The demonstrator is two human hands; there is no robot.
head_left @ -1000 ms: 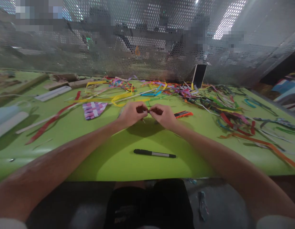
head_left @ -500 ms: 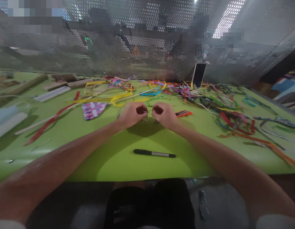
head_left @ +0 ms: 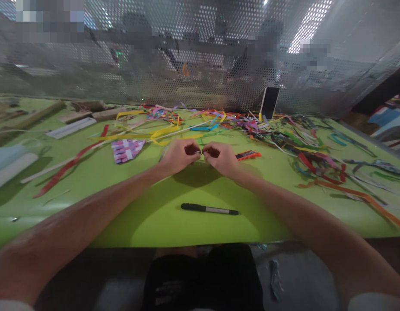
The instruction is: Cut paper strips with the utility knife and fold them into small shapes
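My left hand [head_left: 179, 155] is pinched closed above the green table [head_left: 161, 216]. Facing it, my right hand [head_left: 222, 158] is also pinched, and the fingertips of both almost meet. Between them shows a tiny thin, shiny piece [head_left: 201, 152], too small to name. A thin pale line shows just below the fingertips. Behind my right hand lies an orange and black box cutter [head_left: 248, 155]. Nearer to me rests a black marker pen [head_left: 209, 209] with a pale label. To the left of my left hand is a woven purple and white paper piece [head_left: 127, 150].
Tangled coloured strips [head_left: 252, 123] cover the back and right of the table. A phone [head_left: 270, 103] leans upright against the perforated metal wall [head_left: 200, 82]. Red strip [head_left: 70, 166], wooden pieces [head_left: 106, 113] and a white bar [head_left: 71, 128] lie on the left.
My right hand has shifted slightly left, so its fingertips sit closer to those of my left hand. The left hand stays almost in place.
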